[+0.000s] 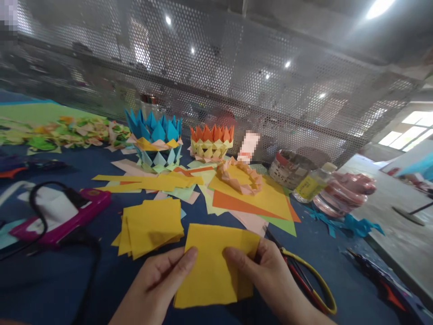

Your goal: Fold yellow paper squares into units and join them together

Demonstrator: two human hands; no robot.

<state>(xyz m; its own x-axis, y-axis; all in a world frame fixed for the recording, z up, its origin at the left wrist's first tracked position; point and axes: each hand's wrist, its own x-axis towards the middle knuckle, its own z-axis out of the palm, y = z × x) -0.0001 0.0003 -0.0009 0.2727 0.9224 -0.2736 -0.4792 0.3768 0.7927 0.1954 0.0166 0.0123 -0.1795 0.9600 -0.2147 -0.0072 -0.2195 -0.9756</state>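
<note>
Lying between 2 hands, the yellow paper square [216, 266] is pinched by the left hand [158, 282] and right hand [267, 271] at opposite side edges.

My wrists run off the bottom edge, and the yellow sheet [213, 266] hides most of my fingers. A pixelated patch [248, 146] blurs something behind the orange paper crown [211, 143].
</note>
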